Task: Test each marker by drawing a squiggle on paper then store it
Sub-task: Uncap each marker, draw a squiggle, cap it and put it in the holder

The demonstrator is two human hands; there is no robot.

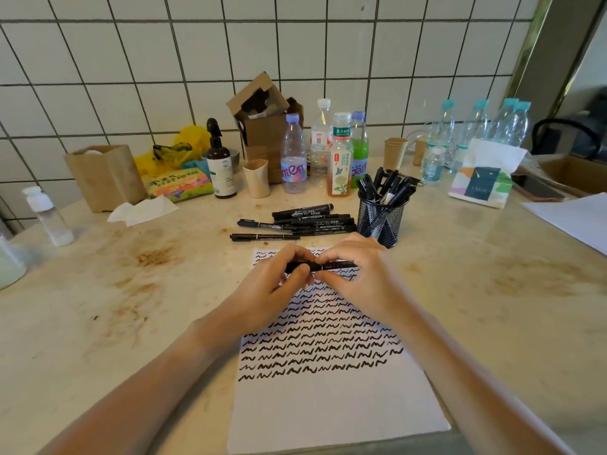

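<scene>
A black marker [323,266] lies level above the top of the white paper [335,402], held at both ends. My left hand [279,284] grips its left part and my right hand [361,274] pinches its right part. Whether the cap is on is hidden by my fingers. Rows of black squiggles cover the upper half of the paper. Several loose black markers [305,221] lie on the table just beyond the paper. A black mesh cup [381,221] to their right holds several more markers.
Bottles [295,159], paper cups [257,177], a brown cardboard box [262,126] and a spray bottle [220,165] line the tiled wall. A tissue pack [483,178] and water bottles [473,133] stand at the right. A small white bottle [49,215] stands far left.
</scene>
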